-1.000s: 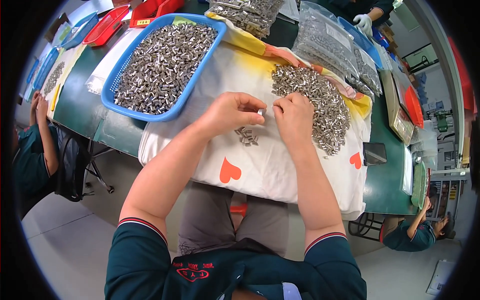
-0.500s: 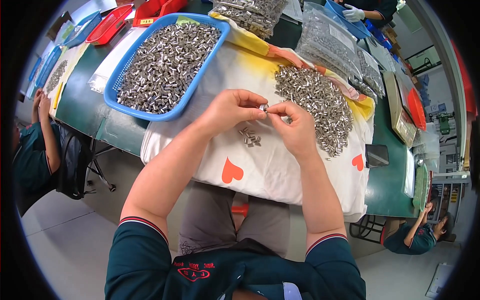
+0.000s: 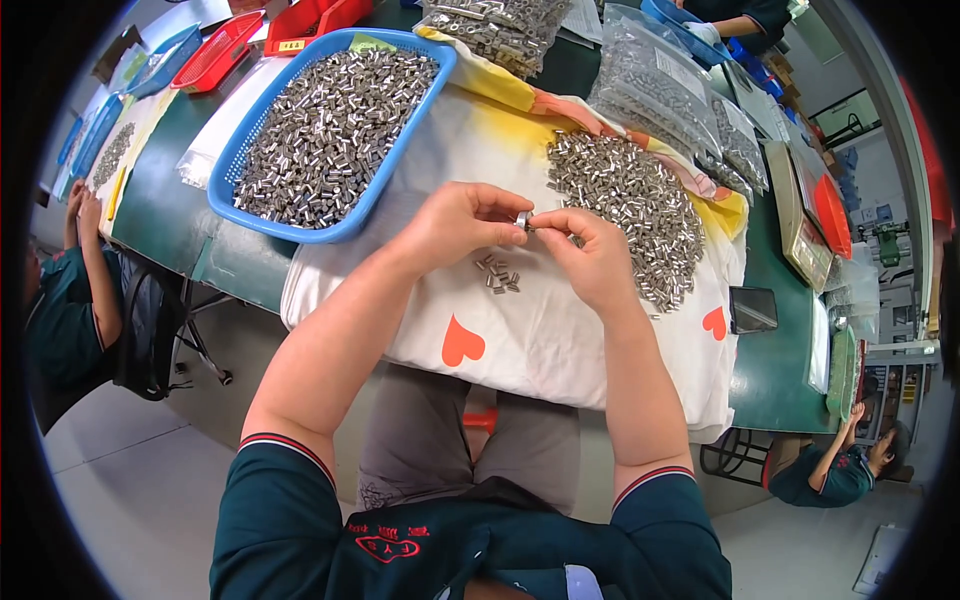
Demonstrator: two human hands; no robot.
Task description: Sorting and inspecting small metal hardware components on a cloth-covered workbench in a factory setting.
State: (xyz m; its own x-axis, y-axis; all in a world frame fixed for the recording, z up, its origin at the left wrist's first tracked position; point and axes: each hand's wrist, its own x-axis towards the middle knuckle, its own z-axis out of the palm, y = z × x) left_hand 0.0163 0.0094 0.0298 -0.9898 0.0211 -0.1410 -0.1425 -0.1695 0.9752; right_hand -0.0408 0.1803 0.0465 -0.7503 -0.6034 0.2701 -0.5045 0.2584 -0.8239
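My left hand (image 3: 462, 222) pinches a small shiny metal ring-like piece (image 3: 522, 220) between thumb and fingers. From the right, my right hand (image 3: 590, 250) closes its thumb and forefinger at that piece's edge; a small part seems to be in the pinch, too small to make out. Below the hands lie several short metal cylinders (image 3: 497, 274) on a white cloth (image 3: 540, 345). A large heap of similar metal cylinders (image 3: 630, 205) spreads just beyond my right hand. At the left, a blue plastic basket (image 3: 222, 160) holds a great many more.
Clear bags of metal parts (image 3: 655, 75) and another stack of bags (image 3: 495, 35) lie at the back. A black phone (image 3: 753, 310) rests on the green table (image 3: 775, 380) at right. Red trays (image 3: 220, 50) stand far left. Other people work at the left, right and far side.
Both hands stay almost in place, and the metal piece between them has turned slightly. At the far side, a co-worker's gloved hand has shifted at a blue basket.
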